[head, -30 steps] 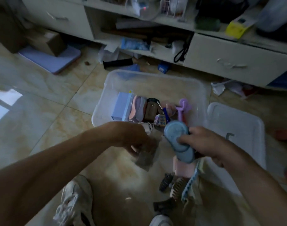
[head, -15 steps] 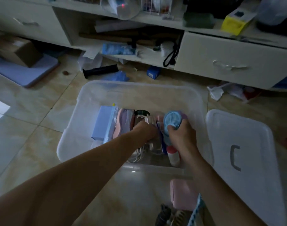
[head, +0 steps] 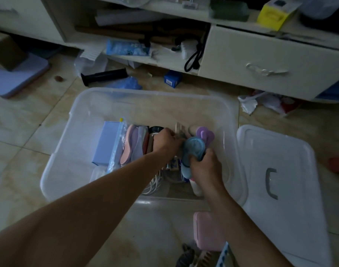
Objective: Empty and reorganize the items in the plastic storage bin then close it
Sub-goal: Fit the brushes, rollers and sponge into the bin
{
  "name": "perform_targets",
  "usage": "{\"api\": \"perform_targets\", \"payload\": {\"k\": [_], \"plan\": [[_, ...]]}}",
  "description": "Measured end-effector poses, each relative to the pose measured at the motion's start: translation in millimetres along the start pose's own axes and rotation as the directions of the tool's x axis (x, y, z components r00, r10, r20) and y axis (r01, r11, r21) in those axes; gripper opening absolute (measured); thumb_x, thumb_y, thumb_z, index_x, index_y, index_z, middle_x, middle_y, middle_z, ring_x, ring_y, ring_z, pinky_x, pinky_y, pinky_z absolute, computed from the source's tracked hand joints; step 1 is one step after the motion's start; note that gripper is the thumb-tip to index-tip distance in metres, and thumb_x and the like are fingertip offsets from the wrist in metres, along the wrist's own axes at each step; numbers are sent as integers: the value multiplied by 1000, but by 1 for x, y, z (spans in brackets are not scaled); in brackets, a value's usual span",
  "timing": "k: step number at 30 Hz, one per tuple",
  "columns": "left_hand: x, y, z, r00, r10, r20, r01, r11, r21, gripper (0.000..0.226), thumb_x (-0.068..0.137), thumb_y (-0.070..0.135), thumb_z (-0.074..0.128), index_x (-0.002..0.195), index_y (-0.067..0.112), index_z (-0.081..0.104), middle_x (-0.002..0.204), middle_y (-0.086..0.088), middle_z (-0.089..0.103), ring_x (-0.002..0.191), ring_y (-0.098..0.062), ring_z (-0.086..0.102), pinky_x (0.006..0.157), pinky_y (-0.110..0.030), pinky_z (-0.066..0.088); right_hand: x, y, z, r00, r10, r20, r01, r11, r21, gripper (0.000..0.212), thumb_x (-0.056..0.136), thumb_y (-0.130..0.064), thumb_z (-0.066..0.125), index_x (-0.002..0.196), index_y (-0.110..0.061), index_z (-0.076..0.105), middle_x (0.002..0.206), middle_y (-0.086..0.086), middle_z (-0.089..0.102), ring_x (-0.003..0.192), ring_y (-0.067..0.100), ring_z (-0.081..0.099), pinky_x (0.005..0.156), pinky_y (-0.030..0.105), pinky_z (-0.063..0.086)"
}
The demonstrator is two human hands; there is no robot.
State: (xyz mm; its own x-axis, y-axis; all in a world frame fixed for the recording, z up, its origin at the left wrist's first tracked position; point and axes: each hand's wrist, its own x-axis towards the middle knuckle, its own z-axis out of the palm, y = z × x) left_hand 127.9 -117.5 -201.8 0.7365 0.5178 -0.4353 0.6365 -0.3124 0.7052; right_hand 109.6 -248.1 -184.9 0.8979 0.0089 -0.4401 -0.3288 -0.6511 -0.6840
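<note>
The clear storage bin [head: 72, 170] sits at the frame's centre, partly refilled. The right hand [head: 205, 166] grips a blue handheld fan [head: 192, 151] inside; the left hand [head: 165, 143] is curled on packed items. The lid [head: 292, 151] lies at the right, and a pink case [head: 205, 230] remains outside.

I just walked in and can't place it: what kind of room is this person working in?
Probably a lived-in room at home, mid tidy-up. A tiled floor strewn with clutter, a low white cabinet with packed shelves, and a clear storage bin with its lid lying beside it.
</note>
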Motion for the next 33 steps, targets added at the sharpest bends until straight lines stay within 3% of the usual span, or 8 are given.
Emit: {"api": "perform_targets", "payload": {"k": [3,8,13,17,22,26,29,33], "plan": [[3,-1,2,998,63,-26,-62,996,71,28,87,32,68,69,22,49,96,-10,63,89,-24,57,77,-34,53,4,2,0,999,32,20,-32,999,0,31,93,-26,63,118,-11,55,112,13,67,99,34,66,81,44,59],[4,-5,4,995,98,10,-98,989,113,31,95,24,59,72,4,64,63,-4,56,63,-20,54,52,-28,42,10,5,-3,993,80,87,-82,997,16,34,90,-26,62,122,-15,61,112,8,70,99,28,67,80,34,55],[1,-20,-4,996,94,-11,-91,983,159,22,92,6,49,97,12,69,94,-4,67,88,-23,63,75,-34,55,9,1,-4,990,25,139,-28,999,16,16,87,-25,69,102,-18,68,90,1,72,82,21,67,56,23,44],[2,-36,-9,998,63,6,-64,993,97,21,88,12,51,93,18,71,97,-9,71,89,-27,66,81,-39,58,14,-18,4,993,-84,83,88,995,-40,11,88,-27,71,90,-17,71,79,-2,69,68,11,63,51,17,44],[8,-35,-11,995,-62,82,82,961,-264,16,88,24,70,74,16,69,75,-11,66,74,-28,63,79,-43,58,28,-29,20,986,-166,-31,157,968,-196,23,87,-37,70,93,-15,71,88,3,72,70,16,66,53,20,44],[17,-31,-13,992,-118,-41,106,970,-217,14,88,21,71,75,15,70,83,-12,72,82,-33,69,80,-43,60,7,-22,21,973,-230,30,229,931,-286,20,91,-30,60,92,-14,71,90,8,73,89,31,68,75,37,56],[21,-30,-14,976,-157,-154,126,973,-196,16,91,18,65,99,8,74,90,-10,69,81,-26,63,74,-32,55,-3,-12,22,958,-284,52,287,918,-274,20,91,-28,55,89,-13,69,86,11,72,87,34,66,75,43,56],[22,-34,-11,980,-139,-144,121,984,-130,19,92,21,65,102,8,75,95,-10,72,81,-23,64,71,-31,55,-2,-8,21,961,-274,26,272,929,-250,14,88,-22,55,84,-16,67,84,10,71,86,33,66,76,43,56]]}}
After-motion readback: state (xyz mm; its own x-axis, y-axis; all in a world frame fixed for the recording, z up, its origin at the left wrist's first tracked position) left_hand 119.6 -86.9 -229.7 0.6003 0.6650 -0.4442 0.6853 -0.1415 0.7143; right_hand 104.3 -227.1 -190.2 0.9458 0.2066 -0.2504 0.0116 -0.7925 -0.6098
